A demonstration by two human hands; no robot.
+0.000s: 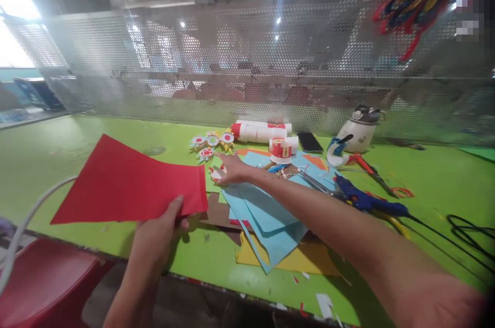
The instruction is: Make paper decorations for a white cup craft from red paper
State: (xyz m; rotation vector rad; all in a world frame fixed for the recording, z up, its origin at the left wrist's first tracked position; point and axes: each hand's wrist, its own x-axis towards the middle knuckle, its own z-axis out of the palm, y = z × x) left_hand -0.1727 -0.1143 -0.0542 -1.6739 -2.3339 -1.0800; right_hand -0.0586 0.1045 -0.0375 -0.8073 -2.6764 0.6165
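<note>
My left hand (pixel 162 225) grips a large sheet of red paper (pixel 131 183) by its right part, thumb on top. The sheet is raised above the table, and its right end has a narrow folded strip. My right hand (pixel 232 169) reaches across to the left, fingers stretched out and apart. Beside its thumb is a small paper turtle (pixel 216 175) in red and white, partly covered by the hand; whether they touch I cannot tell. Several similar turtles lie just beyond, one with a red-patterned shell (pixel 206 153). Light blue paper sheets (pixel 266 209) lie under my right forearm.
On the green table (pixel 185 261) are a blue glue gun (pixel 363 199) with a black cord, a tape dispenser (pixel 337 152), a red-handled utility knife (pixel 371 170), a phone (pixel 310 142), white-and-red paper tubes (pixel 261 132) and a bottle (pixel 358 132). A perforated metal screen (pixel 240 60) stands behind. Left is a red chair (pixel 46 281).
</note>
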